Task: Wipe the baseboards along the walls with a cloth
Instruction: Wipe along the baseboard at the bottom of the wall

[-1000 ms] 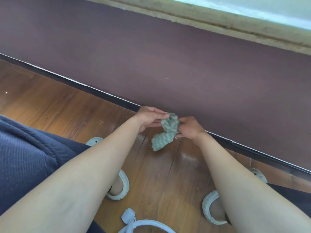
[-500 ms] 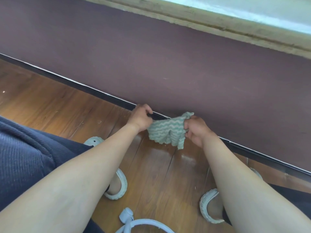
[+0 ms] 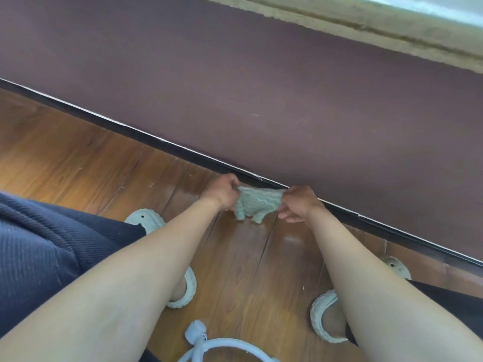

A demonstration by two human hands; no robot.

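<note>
Wood floor point(image 3: 78, 158) by baseboard point(image 3: 146, 138) — left hand point(image 3: 222, 192), right hand point(image 3: 300, 202) pinch cloth point(image 3: 257, 202) (green)

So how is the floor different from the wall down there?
The floor is orange-brown wood with grain lines and shiny patches; the wall is plain, dull purple-brown. The floor shows seams between planks; the wall shows none, only a few faint scuffs. The floor lies flat and the wall stands up. Both meet at the dark baseboard.
</note>
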